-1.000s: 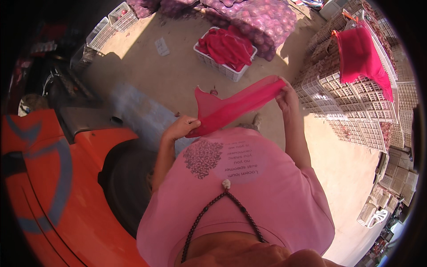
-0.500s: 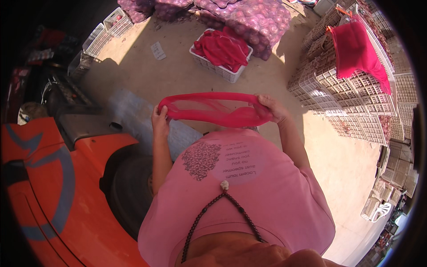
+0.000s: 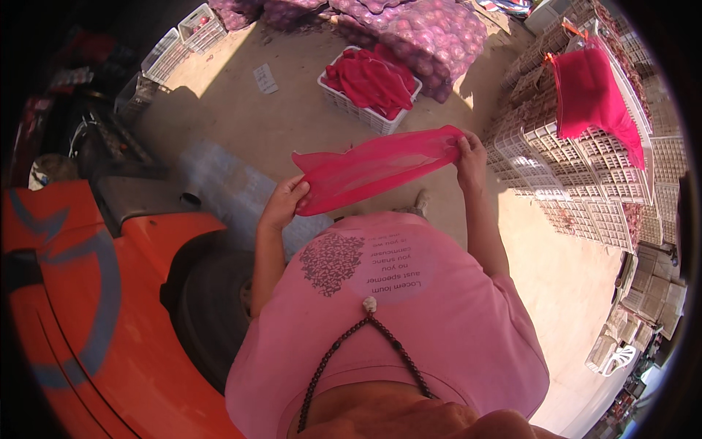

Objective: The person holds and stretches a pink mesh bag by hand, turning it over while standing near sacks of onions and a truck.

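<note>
A red mesh bag [image 3: 376, 172] stretches between my two hands in front of my chest, its right end higher than its left. At the lower left end, my left hand [image 3: 285, 201] pinches the edge with thumb and fingers. My right hand [image 3: 472, 155] grips the opposite end, thumb on the near side. The mesh is thin and partly see-through, with a loose corner standing up past my left hand. Beyond it, a white plastic crate [image 3: 362, 111] on the ground holds a heap of red mesh bags [image 3: 371, 79].
Large net sacks of purple-red onions [image 3: 431, 44] lie at the back. Stacked crates [image 3: 563, 164] rise on the right, a red mesh bag [image 3: 592, 91] draped over them. An orange vehicle [image 3: 80, 293] with a black wheel [image 3: 208, 300] stands close on my left. Smaller crates [image 3: 201, 29] sit at far left.
The bag has gone from a level, open loop to a flatter, slanting sheet. My right hand has moved up and right; my left hand has shifted slightly right and down.
</note>
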`<state>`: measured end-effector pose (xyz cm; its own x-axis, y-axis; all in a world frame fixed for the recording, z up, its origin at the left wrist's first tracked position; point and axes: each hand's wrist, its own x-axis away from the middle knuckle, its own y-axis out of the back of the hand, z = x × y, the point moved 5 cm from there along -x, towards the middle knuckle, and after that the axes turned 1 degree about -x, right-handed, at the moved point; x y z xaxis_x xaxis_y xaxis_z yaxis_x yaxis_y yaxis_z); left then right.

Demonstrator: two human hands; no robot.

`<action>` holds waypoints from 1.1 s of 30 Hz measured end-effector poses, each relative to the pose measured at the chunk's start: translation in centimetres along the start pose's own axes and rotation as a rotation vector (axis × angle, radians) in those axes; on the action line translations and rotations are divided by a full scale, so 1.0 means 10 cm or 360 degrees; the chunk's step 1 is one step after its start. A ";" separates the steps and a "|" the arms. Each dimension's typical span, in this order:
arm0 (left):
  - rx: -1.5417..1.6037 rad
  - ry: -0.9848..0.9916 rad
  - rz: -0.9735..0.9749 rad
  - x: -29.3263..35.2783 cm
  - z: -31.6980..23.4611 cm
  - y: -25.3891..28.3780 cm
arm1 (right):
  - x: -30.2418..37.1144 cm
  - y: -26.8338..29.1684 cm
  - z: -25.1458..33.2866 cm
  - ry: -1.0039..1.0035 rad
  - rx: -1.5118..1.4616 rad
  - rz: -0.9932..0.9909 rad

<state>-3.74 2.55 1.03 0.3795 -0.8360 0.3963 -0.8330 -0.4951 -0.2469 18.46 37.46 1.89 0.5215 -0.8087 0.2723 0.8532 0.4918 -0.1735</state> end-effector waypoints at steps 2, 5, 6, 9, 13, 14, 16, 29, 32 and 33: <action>0.0321 -0.0100 -0.0146 0.01 0.03 -0.14 | -0.01 -0.07 -0.08 -0.0359 -0.0697 0.0160; 0.1134 -0.0556 0.0243 -0.06 -0.13 0.03 | 0.19 -0.27 0.05 -0.0677 -0.0865 0.0624; 0.1467 -0.0752 0.0481 -0.08 -0.19 0.20 | 0.33 -0.34 0.13 -0.0747 -0.0762 0.0808; 0.1860 -0.0882 0.0407 -0.07 -0.25 0.38 | 0.55 -0.58 0.26 -0.0502 -0.0295 0.0899; 0.1563 -0.0748 -0.0127 -0.01 -0.19 0.32 | 0.28 -0.34 0.02 0.0075 0.0807 0.0669; 0.1186 -0.0720 -0.0374 -0.04 -0.16 0.31 | 0.22 -0.27 -0.04 0.0157 0.0899 0.0568; 0.0425 -0.0642 -0.0847 -0.10 -0.07 0.31 | 0.18 -0.19 -0.04 0.0154 0.0902 0.0459; 0.0718 -0.0388 -0.0788 -0.22 0.30 0.45 | 0.14 -0.08 -0.05 0.0464 0.1257 0.0341; -0.0375 0.0159 -0.0323 -0.26 0.32 0.16 | -0.02 0.18 -0.13 -0.0033 0.0071 0.0171; -0.0161 0.0134 -0.0297 -0.26 0.32 0.09 | -0.05 0.20 -0.18 -0.0221 -0.0468 0.0139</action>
<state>-4.16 3.53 -2.99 0.4992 -0.7076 0.5000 -0.7893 -0.6094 -0.0743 19.88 38.26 -0.30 0.6055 -0.7060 0.3674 0.7776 0.4266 -0.4618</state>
